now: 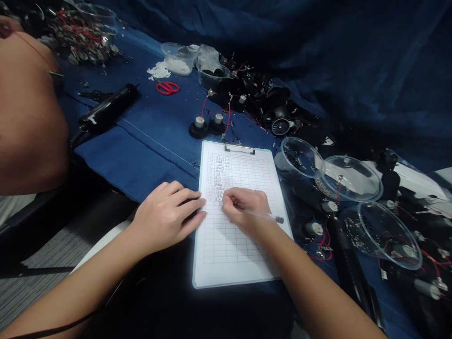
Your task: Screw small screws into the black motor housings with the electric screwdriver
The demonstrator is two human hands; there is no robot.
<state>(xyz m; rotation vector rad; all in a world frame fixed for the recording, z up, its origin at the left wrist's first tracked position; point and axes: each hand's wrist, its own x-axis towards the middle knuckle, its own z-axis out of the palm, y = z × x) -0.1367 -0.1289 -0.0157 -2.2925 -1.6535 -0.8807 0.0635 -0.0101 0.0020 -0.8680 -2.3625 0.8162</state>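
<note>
A pen (265,216) with a dark end cap is held in my right hand (247,211), its tip down by the handwritten rows of a printed form (226,240). The form is a gridded sheet fixed to a clipboard (196,278) by a metal clip (240,149) at the top. Handwriting fills the upper left columns. My left hand (171,212) rests at the clipboard's left edge, fingers stretched out with the tips touching it. Just beyond the clip stand two small motors (199,122) on black round bases with red wires.
Red-handled scissors (167,88) lie near white bits (159,69) and clear tubs (178,57). A black cylindrical tool (109,108) lies left. Black parts (278,101) pile up behind. Tubs of small screws (348,179) and wired motors crowd the right. Another person's arm (31,117) reaches in at left.
</note>
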